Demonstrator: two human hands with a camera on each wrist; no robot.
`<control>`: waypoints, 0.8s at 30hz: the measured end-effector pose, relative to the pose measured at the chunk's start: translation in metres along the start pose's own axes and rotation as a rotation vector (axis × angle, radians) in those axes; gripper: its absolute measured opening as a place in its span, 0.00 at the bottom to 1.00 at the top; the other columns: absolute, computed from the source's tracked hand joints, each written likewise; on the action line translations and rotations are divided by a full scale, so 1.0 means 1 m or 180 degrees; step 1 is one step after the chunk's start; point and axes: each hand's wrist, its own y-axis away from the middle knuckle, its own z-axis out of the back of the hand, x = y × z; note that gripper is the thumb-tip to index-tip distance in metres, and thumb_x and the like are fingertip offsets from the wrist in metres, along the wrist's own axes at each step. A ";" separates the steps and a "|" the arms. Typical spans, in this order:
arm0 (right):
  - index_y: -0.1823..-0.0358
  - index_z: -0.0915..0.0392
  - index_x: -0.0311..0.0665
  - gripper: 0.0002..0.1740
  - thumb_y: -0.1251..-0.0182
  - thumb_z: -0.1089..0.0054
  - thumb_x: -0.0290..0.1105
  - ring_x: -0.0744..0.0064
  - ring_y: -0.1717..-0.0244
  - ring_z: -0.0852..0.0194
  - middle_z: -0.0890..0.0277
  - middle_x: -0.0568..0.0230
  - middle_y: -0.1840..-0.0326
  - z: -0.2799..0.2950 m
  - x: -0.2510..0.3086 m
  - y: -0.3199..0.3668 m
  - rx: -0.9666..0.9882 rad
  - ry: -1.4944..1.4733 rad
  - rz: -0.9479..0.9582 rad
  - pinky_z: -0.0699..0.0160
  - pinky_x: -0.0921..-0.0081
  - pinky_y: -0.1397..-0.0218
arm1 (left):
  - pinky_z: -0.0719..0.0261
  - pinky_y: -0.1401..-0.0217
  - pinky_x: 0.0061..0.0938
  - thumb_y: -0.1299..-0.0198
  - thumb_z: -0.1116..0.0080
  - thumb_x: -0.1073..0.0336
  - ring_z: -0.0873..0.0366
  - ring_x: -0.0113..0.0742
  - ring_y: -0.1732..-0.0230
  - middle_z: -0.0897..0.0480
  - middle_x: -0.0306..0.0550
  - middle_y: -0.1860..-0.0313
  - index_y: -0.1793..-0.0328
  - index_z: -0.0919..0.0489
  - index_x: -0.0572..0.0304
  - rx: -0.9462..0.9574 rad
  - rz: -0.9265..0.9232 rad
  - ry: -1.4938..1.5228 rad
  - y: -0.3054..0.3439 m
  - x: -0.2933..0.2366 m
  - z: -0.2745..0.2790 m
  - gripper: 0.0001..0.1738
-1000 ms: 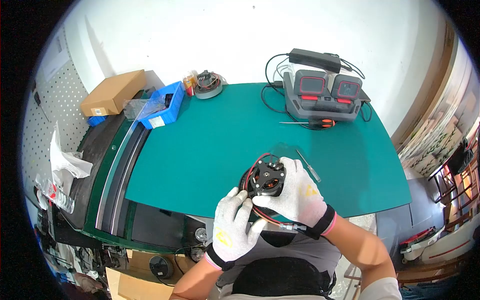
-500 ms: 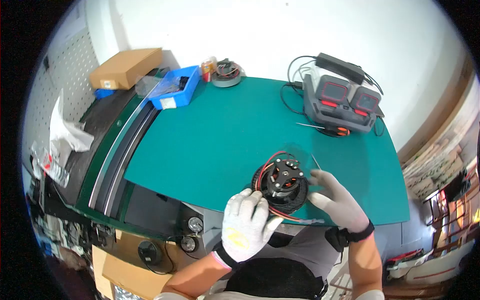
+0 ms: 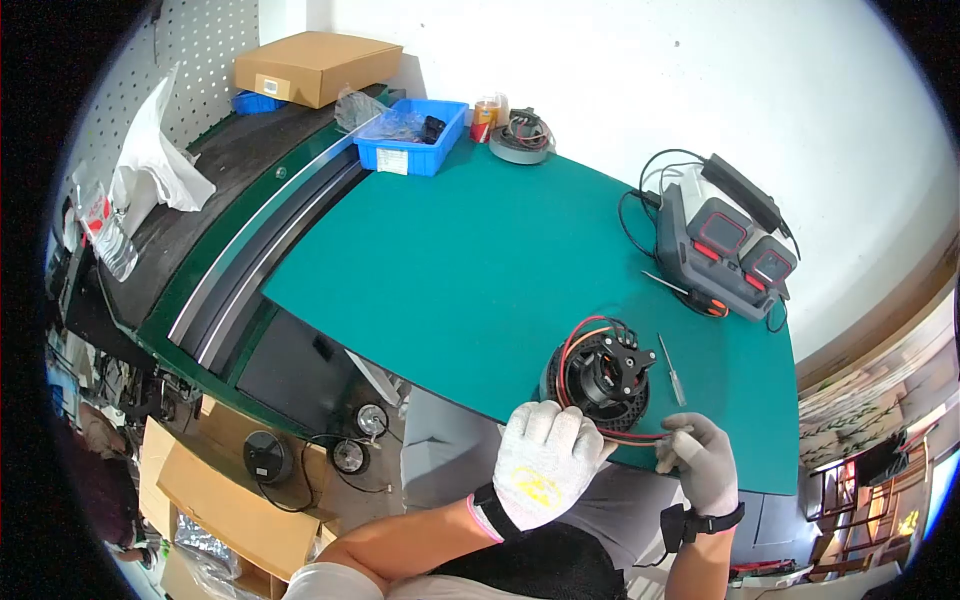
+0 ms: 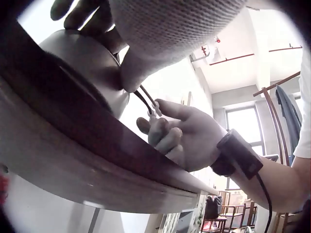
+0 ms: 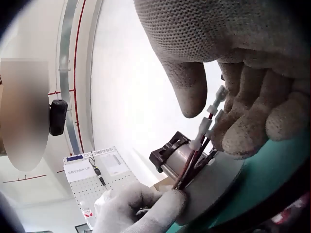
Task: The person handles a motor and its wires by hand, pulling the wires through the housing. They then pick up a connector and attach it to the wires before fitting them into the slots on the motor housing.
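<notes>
A black motor (image 3: pixel 604 384) with a three-armed bracket sat right of centre and below the middle of the frame, near the front edge of the green counter (image 3: pixel 470 255). Its red, black and orange wires (image 3: pixel 635 436) looped over its left side and ran out rightward along its front. The person, in whitish knit gloves, had the left hand (image 3: pixel 545 465) at the motor's near side, thumb and fingers pinching the wires. The right hand (image 3: pixel 700 465) was at the wires' far end, its fingers curled beside the pale connectors (image 5: pixel 201 132); the thumb stood apart from the fingertips, and I couldn't tell whether that hand actually gripped them.

A small screwdriver (image 3: pixel 672 372) with a clear handle lay just right of the motor. Up at the right, an orange-and-black screwdriver (image 3: pixel 708 302) lay against a grey docking station (image 3: pixel 690 250) that held two red-trimmed devices. At the top, left of centre, a blue bin (image 3: pixel 408 160) stood near a second motor (image 3: pixel 520 148) on a grey ring, and a cardboard box (image 3: pixel 320 68) rested farther left. An open carton (image 3: pixel 225 500) showed at lower left.
</notes>
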 end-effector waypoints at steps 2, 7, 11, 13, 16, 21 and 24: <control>0.40 0.20 0.24 0.20 0.20 0.43 0.35 0.70 0.67 0.14 0.12 0.50 0.61 0.000 -0.002 0.001 0.0068 0.0012 -0.0012 0.16 0.74 0.57 | 0.23 0.48 0.49 0.50 0.20 0.56 0.23 0.54 0.49 0.23 0.50 0.50 0.51 0.18 0.60 -0.0023 0.0007 0.0079 0.001 0.001 0.000 0.26; 0.34 0.23 0.25 0.25 0.16 0.46 0.42 0.68 0.61 0.12 0.11 0.48 0.54 0.002 0.003 0.008 0.0181 -0.0443 -0.0068 0.15 0.72 0.54 | 0.25 0.45 0.50 0.49 0.19 0.55 0.23 0.55 0.47 0.23 0.48 0.48 0.51 0.17 0.58 -0.0001 0.0079 0.0116 0.001 0.002 0.000 0.25; 0.33 0.24 0.25 0.23 0.14 0.49 0.39 0.66 0.61 0.11 0.11 0.49 0.52 0.004 -0.005 0.009 0.0115 -0.1032 0.0045 0.14 0.71 0.53 | 0.24 0.45 0.50 0.48 0.20 0.54 0.23 0.56 0.48 0.22 0.51 0.49 0.50 0.19 0.59 -0.0064 -0.0044 0.0070 0.001 0.004 0.000 0.26; 0.35 0.24 0.23 0.23 0.14 0.49 0.39 0.64 0.63 0.12 0.12 0.49 0.55 0.003 -0.005 0.010 0.0031 -0.0957 0.0021 0.14 0.71 0.54 | 0.24 0.45 0.51 0.48 0.20 0.56 0.23 0.57 0.49 0.22 0.52 0.49 0.49 0.19 0.60 -0.0054 -0.0046 0.0057 0.000 0.002 0.001 0.26; 0.36 0.24 0.21 0.24 0.15 0.46 0.39 0.63 0.64 0.12 0.13 0.50 0.57 0.001 -0.005 0.010 -0.0025 -0.0929 -0.0003 0.15 0.71 0.55 | 0.24 0.45 0.52 0.48 0.19 0.57 0.23 0.58 0.49 0.22 0.52 0.50 0.50 0.18 0.61 -0.0006 -0.0065 0.0019 -0.002 0.000 0.002 0.25; 0.30 0.27 0.20 0.25 0.22 0.41 0.29 0.68 0.63 0.14 0.15 0.56 0.59 -0.004 -0.006 0.011 -0.0070 -0.0840 0.0252 0.16 0.73 0.54 | 0.24 0.44 0.52 0.49 0.19 0.58 0.23 0.58 0.48 0.22 0.53 0.50 0.50 0.18 0.62 0.0068 -0.0061 -0.0074 -0.002 -0.001 0.004 0.25; 0.26 0.28 0.23 0.28 0.23 0.36 0.28 0.72 0.56 0.12 0.15 0.59 0.53 -0.003 -0.006 0.012 0.0055 -0.0690 0.0224 0.13 0.74 0.50 | 0.24 0.44 0.52 0.48 0.19 0.59 0.24 0.59 0.48 0.22 0.53 0.50 0.50 0.18 0.62 0.0083 -0.0034 -0.0065 -0.001 -0.001 0.002 0.24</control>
